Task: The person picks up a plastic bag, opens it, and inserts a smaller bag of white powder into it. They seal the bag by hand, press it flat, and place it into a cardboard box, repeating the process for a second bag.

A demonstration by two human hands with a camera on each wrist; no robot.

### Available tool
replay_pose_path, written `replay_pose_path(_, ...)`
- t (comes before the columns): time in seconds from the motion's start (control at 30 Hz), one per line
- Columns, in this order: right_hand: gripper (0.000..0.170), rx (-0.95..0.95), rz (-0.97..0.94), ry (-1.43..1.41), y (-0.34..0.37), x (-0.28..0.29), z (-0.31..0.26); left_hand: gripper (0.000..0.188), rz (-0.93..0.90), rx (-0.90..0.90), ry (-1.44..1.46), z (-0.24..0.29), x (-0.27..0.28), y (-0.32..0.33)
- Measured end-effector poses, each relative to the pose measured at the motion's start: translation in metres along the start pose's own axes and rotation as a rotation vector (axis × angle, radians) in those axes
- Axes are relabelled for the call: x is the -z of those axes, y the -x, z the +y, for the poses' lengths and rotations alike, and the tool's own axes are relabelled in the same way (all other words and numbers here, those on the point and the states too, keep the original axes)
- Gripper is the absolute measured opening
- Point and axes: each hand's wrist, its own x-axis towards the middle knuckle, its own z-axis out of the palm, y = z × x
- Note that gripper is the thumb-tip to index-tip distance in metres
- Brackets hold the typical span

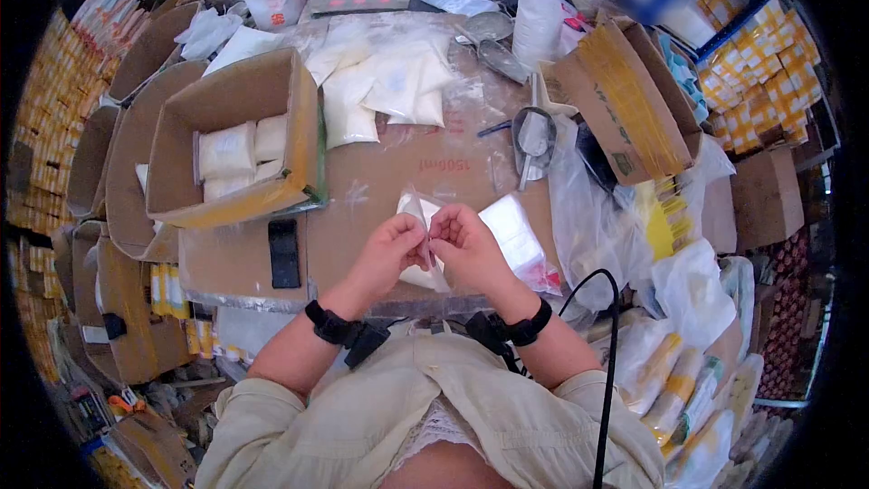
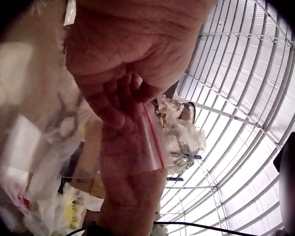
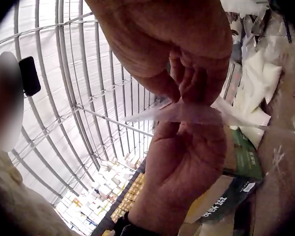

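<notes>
Both hands meet over the near edge of the table in the head view, pinching the top of a clear plastic bag (image 1: pixel 436 273). The left hand (image 1: pixel 391 252) holds it from the left, the right hand (image 1: pixel 467 249) from the right. In the left wrist view the left hand (image 2: pixel 132 54) has curled fingers on the bag, whose red strip (image 2: pixel 154 135) runs down one side. The right wrist view shows the right hand (image 3: pixel 177 44) gripping the bag's thin film (image 3: pixel 196 114), with the left hand beyond it. Whether the bag's mouth is parted, I cannot tell.
An open carton (image 1: pixel 217 195) with white packets stands at the left. Filled white bags (image 1: pixel 348 104) lie at the back. A scoop (image 1: pixel 532 138) and a stack of clear bags (image 1: pixel 514 231) are to the right, beside another carton (image 1: pixel 625 109). A black object (image 1: pixel 284 254) lies at front left.
</notes>
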Motion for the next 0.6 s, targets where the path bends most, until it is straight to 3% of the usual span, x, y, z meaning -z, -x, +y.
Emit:
replay_pose_path(0.1, 0.017, -0.024, -0.009, -0.022, -0.002, -0.006, -0.002, 0.009, -0.038, -0.025, -0.105, -0.005, 0.013, 0.000)
replay_pose_path(0.2, 0.011, -0.194, -0.077, 0.070, -0.006, -0.006, 0.004, 0.007, -0.062, -0.056, -0.282, -0.004, 0.014, 0.004)
replay_pose_path(0.3, 0.018, -0.163, -0.134, 0.451, -0.009, -0.004, 0.019, 0.007, -0.079, -0.067, -0.267, -0.005, 0.024, 0.007)
replay_pose_path(0.43, 0.021, -0.091, -0.163, 0.633, -0.010, -0.017, 0.009, 0.008, -0.059, -0.033, -0.138, -0.005, 0.033, 0.013)
replay_pose_path(0.53, 0.018, 0.014, -0.140, 0.786, -0.012, -0.031, 0.007, 0.010, 0.040, -0.093, -0.553, 0.005, 0.025, 0.023)
replay_pose_path(0.6, 0.017, 0.036, -0.134, 0.738, -0.015, -0.038, 0.009, 0.012, 0.031, -0.079, -0.504, 0.004, 0.035, 0.026)
